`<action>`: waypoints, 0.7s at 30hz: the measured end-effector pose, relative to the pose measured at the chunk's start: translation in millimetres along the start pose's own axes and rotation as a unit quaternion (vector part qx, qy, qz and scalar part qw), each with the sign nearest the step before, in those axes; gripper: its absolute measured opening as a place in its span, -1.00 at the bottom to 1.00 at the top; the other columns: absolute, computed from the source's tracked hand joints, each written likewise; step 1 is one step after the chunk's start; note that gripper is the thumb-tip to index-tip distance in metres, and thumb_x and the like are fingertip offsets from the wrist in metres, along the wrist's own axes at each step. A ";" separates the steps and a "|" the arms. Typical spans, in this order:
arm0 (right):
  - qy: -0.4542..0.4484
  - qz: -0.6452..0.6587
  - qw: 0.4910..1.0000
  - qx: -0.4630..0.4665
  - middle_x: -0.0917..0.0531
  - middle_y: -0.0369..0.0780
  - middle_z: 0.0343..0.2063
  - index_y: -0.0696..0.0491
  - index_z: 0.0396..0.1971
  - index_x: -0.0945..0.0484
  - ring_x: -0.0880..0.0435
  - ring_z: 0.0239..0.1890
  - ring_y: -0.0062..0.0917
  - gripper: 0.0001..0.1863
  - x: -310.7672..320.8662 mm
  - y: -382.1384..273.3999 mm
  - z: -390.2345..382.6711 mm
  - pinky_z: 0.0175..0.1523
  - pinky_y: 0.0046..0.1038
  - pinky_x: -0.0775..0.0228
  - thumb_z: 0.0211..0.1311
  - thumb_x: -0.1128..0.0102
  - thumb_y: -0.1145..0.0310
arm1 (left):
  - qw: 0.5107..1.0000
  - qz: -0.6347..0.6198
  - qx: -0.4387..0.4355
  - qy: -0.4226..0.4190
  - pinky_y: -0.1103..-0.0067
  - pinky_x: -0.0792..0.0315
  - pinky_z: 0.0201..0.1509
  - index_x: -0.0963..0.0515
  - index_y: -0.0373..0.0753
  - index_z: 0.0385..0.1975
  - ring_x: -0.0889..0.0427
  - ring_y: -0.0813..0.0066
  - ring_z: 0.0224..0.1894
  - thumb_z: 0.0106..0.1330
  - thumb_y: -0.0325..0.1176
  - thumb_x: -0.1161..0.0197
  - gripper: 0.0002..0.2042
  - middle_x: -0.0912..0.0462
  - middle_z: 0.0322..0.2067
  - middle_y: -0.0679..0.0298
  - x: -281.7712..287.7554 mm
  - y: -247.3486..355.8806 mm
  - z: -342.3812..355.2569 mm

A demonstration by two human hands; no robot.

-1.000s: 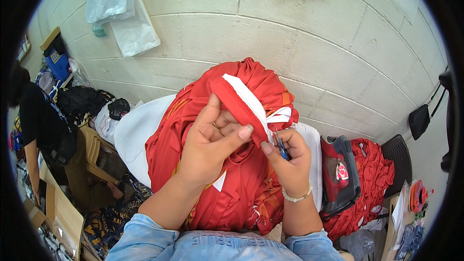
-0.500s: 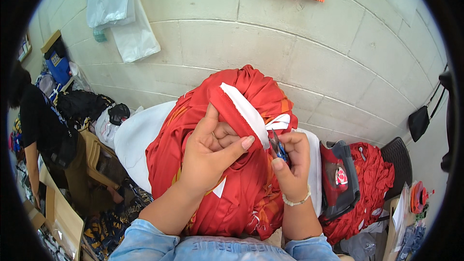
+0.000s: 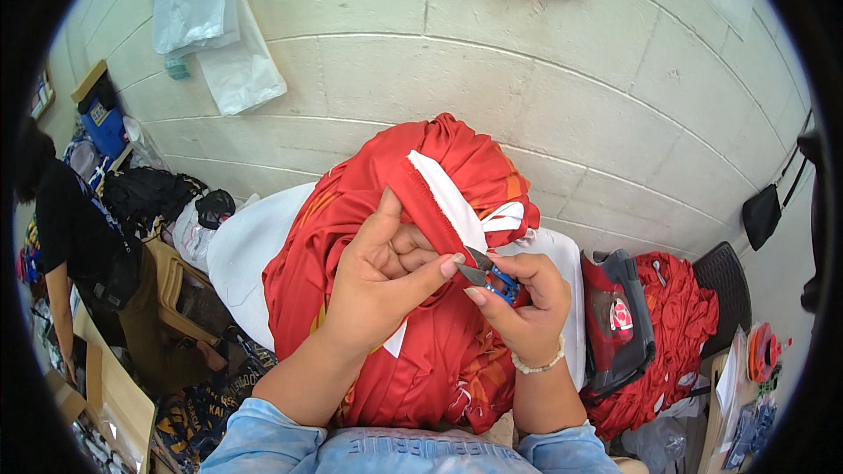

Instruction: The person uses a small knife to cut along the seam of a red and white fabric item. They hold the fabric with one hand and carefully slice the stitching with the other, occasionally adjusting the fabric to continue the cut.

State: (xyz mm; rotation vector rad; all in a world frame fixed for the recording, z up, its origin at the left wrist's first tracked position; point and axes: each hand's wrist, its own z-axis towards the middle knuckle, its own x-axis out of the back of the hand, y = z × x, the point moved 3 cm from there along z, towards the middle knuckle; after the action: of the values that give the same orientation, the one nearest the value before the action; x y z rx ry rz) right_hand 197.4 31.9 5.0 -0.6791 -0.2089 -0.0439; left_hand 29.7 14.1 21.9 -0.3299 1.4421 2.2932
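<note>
My left hand [image 3: 378, 272] pinches a folded edge of red cloth with a white strip [image 3: 446, 195] along it, held up over a big heap of red and orange fabric [image 3: 307, 250]. In my right hand [image 3: 536, 298] is a pair of small blue-handled thread snips [image 3: 499, 284]. The snips' dark blades are parted and lie at the lower end of the strip, close to my left thumb tip. A white fabric tail [image 3: 504, 217] sticks out just beyond the blades. The heap rests on a white surface [image 3: 237, 246].
On the right stand a red-and-grey case [image 3: 619, 325] and more red cloth [image 3: 680, 316] on a dark chair [image 3: 724, 285]. A person in black [image 3: 88, 219] bends among clothes and boxes at left. Behind the heap is a block wall [image 3: 378, 79].
The snips have swung from pointing away to pointing left, and their blades now reach the strip's lower end beside my left thumb. My left hand keeps its hold on the cloth.
</note>
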 end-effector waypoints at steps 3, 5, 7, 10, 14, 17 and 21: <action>-0.003 0.000 1.000 0.004 -0.60 -0.28 -0.39 0.19 -0.28 -0.57 -0.53 -0.42 -0.72 -0.64 0.1 -1.0 0.6 -0.33 -0.68 -0.34 -0.11 -0.50 0.45 | 1.000 -0.008 0.004 -0.007 0.63 -0.45 0.05 0.15 -0.27 0.39 -0.58 0.57 -0.07 0.22 -0.71 -0.13 -0.22 -0.55 -0.08 0.16 0.0 -0.2 -0.2; -0.004 0.001 1.000 0.005 -0.60 -0.29 -0.40 0.19 -0.30 -0.56 -0.52 -0.43 -0.72 -0.66 0.4 -0.9 0.5 -0.33 -0.69 -0.34 -0.10 -0.49 0.45 | 1.000 -0.014 0.007 -0.010 0.63 -0.45 0.05 0.15 -0.27 0.39 -0.58 0.56 -0.07 0.22 -0.71 -0.13 -0.22 -0.55 -0.08 0.15 -0.6 -0.1 -0.4; -0.003 0.007 1.000 -0.003 -0.60 -0.30 -0.43 0.19 -0.32 -0.56 -0.52 -0.44 -0.73 -0.68 0.6 0.1 0.1 -0.33 -0.69 -0.33 -0.08 -0.48 0.45 | 1.000 -0.013 0.009 -0.012 0.64 -0.44 0.05 0.14 -0.26 0.39 -0.58 0.55 -0.06 0.22 -0.71 -0.13 -0.22 -0.55 -0.08 0.15 -1.4 0.3 -0.2; -0.008 0.014 1.000 -0.014 -0.60 -0.31 -0.48 0.19 -0.32 -0.54 -0.50 -0.45 -0.75 -0.69 -1.1 2.7 0.3 -0.35 -0.70 -0.31 -0.05 -0.46 0.45 | 1.000 -0.011 0.009 -0.009 0.65 -0.44 0.04 0.13 -0.26 0.39 -0.58 0.55 -0.04 0.22 -0.70 -0.13 -0.23 -0.55 -0.07 0.15 -2.6 1.1 0.0; 0.003 0.006 1.000 -0.030 -0.65 -0.24 -0.45 0.20 -0.36 -0.57 -0.59 -0.49 -0.69 -0.73 -1.8 2.6 1.5 -0.38 -0.66 -0.40 -0.06 -0.47 0.48 | 1.000 0.000 0.016 -0.004 0.65 -0.44 0.03 0.12 -0.26 0.39 -0.58 0.57 -0.06 0.22 -0.70 -0.14 -0.23 -0.56 -0.08 0.17 -1.8 0.8 0.9; 0.008 0.065 0.996 -0.058 -0.63 -0.29 -0.47 0.18 -0.35 -0.53 -0.54 -0.50 -0.75 -0.75 -3.9 1.5 2.2 -0.38 -0.69 -0.36 -0.03 -0.43 0.52 | 1.000 0.013 0.017 -0.002 0.65 -0.44 0.03 0.11 -0.26 0.39 -0.58 0.58 -0.07 0.22 -0.70 -0.14 -0.23 -0.56 -0.10 0.18 -1.0 -0.6 1.5; -0.005 0.172 0.978 -0.121 -0.58 -0.37 -0.51 0.16 -0.33 -0.47 -0.43 -0.50 -0.85 -0.72 -11.0 6.0 -0.4 -0.40 -0.76 -0.25 -0.01 -0.40 0.55 | 0.999 0.032 -0.003 0.003 0.67 -0.43 0.02 0.03 -0.30 0.37 -0.57 0.59 -0.08 0.23 -0.68 -0.15 -0.29 -0.56 -0.10 0.18 -2.7 -1.4 -0.1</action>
State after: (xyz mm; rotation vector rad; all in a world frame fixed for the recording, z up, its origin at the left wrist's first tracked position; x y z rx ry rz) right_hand 187.4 36.1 -1.3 -0.9506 -0.0945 0.2693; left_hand 32.7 14.0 21.9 -0.2969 1.4681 2.3492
